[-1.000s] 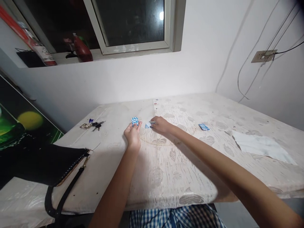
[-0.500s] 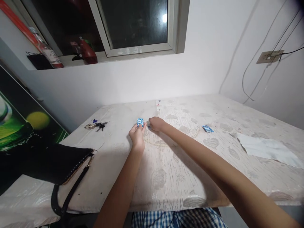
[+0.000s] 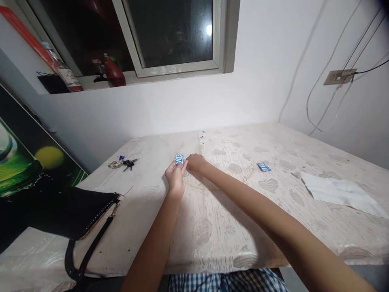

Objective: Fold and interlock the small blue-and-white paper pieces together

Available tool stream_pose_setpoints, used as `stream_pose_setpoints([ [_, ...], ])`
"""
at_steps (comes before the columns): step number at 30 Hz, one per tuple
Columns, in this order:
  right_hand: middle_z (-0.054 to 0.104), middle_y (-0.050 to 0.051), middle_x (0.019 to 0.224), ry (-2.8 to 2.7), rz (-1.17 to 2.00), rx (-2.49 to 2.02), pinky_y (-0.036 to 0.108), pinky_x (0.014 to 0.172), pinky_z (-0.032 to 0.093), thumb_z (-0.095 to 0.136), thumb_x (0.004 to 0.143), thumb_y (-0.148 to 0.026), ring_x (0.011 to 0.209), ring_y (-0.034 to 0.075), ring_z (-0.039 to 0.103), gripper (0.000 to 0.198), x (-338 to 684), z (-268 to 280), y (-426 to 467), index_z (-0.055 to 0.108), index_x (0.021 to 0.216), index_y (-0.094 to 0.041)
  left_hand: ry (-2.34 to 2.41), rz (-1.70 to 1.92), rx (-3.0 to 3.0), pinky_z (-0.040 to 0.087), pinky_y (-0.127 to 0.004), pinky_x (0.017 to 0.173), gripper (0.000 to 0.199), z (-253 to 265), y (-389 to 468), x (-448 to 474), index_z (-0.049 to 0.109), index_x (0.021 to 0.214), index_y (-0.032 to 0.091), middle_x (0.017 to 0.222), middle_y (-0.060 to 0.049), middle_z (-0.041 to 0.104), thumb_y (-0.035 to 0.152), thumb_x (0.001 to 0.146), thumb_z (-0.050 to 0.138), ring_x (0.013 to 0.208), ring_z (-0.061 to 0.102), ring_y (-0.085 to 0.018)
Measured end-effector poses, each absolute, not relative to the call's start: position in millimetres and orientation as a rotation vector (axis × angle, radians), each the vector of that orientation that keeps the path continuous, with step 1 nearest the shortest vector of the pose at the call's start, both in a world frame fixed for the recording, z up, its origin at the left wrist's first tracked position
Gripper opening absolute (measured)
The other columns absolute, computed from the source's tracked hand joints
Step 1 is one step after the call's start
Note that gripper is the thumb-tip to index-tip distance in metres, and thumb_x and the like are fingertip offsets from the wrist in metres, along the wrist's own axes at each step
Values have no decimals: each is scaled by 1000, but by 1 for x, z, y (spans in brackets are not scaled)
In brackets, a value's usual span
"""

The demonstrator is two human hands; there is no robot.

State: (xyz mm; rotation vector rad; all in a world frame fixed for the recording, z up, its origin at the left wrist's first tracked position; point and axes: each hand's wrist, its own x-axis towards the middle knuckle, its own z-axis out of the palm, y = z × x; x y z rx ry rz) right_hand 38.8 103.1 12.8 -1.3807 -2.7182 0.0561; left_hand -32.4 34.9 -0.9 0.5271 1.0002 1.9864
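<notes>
Small blue-and-white patterned cards sit in my left hand, whose fingers are closed round their lower edge. They stand tilted up above the table; how many there are I cannot tell. My right hand is just to their right, fingers curled together and almost touching the left fingertips. Whatever its fingers pinch is hidden behind the hand. Farther right, another blue-and-white card or small pile lies on the patterned tablecloth.
Keys lie at the left of the table, beyond a black bag with a strap. On the right is a white cloth. Bottles stand on the window sill, and a socket with wires is on the wall.
My right hand has moved slightly left, closer to the cards. A bluish piece visible by its fingertips earlier is now out of sight. The left hand keeps its hold, and the view has shifted slightly.
</notes>
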Motion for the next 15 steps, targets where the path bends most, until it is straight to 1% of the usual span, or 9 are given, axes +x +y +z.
stream_pose_setpoints([
  [3,52,19,114,-2682,-29,-1370,39,82,42,46,81,-19,108,30,47,28,42,8,97,57,107,-12,996,2003,514,48,-33,89,11,-1,36,-34,61,78,6,79,-12,66,-1,73,53,89,64,-20],
  [5,49,20,115,-2650,-54,-1381,42,83,41,43,82,-20,109,31,45,32,44,5,95,53,111,-11,998,2015,502,48,-34,89,11,-1,37,-34,61,78,7,79,-11,66,0,73,54,91,64,-20],
  [11,49,15,116,-2654,-16,-1340,44,82,40,34,85,-30,107,32,45,35,51,0,94,49,114,-17,1003,2008,501,48,-33,88,12,0,37,-36,60,76,6,76,-11,65,-2,74,51,89,64,-20],
  [15,51,15,112,-2735,24,-1202,43,80,40,32,85,-28,102,30,47,35,61,-1,93,51,112,-16,1007,2002,489,49,-32,88,12,3,34,-35,59,76,6,77,-11,65,-2,74,50,87,65,-19],
])
